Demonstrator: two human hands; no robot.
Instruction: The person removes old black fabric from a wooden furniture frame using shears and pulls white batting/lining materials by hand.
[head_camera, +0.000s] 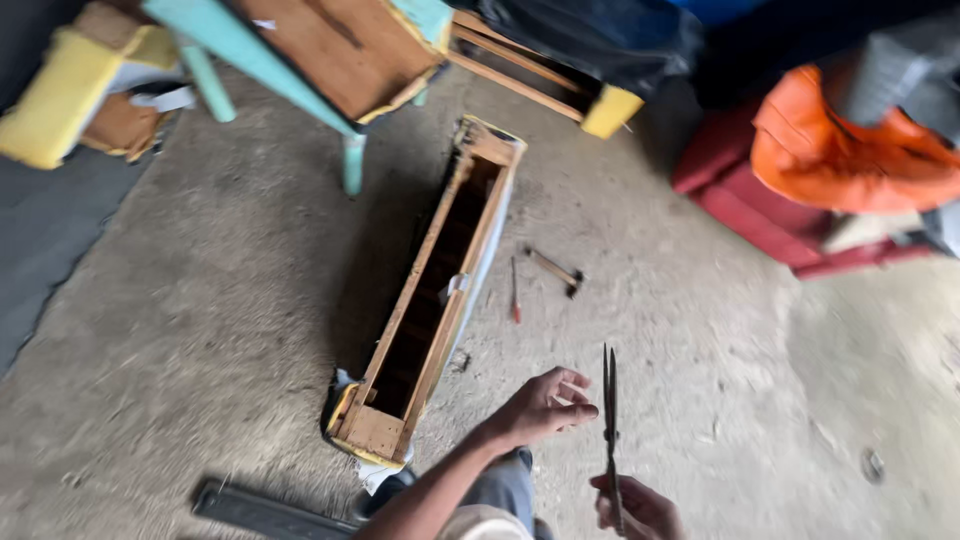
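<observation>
My right hand (640, 510) is at the bottom edge, closed around the handles of long dark scissors (608, 410) whose closed blades point straight up. My left hand (545, 405) hovers just left of the blades with its fingers loosely spread toward them; it holds nothing, and the forearm reaches in from the lower left. On the concrete floor left of both hands lies a long narrow wooden frame (430, 290), open side up, with scraps of pale fabric and yellow foam at its ends.
A hammer (555, 270) and a red-handled screwdriver (515, 295) lie beside the frame. A teal wooden furniture frame (300, 60) and yellow foam (55, 95) sit at the top left, red cushions (760, 200) with orange cloth (850, 150) at the right, and a dark bar (260, 512) at the bottom left.
</observation>
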